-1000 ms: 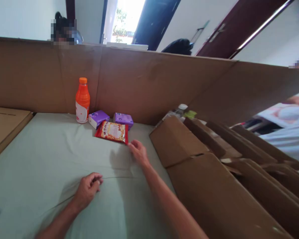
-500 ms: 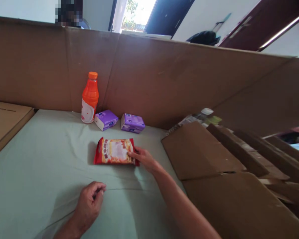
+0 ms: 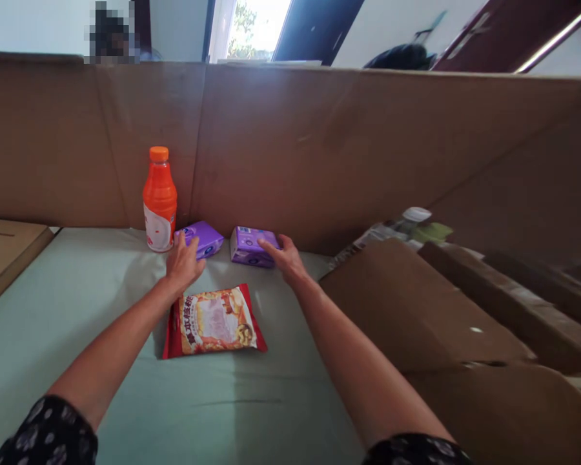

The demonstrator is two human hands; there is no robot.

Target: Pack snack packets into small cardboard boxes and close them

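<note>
The left pack [image 3: 210,237] is overlapped at its left side by the left hand [image 3: 184,263]; the right pack [image 3: 246,247], its long axis set crosswise, is met at its right end by the right hand [image 3: 290,259], thumb laid on top. The hands are spaced apart; whether either is clamped cannot be told. Both packs, set before a cardboard wall [image 3: 295,148], are boxy and wrapped in smooth purple film. Nearer, a shiny, pillow-shaped bag [image 3: 217,323] is laid on creased green cloth [image 3: 87,271].
</note>
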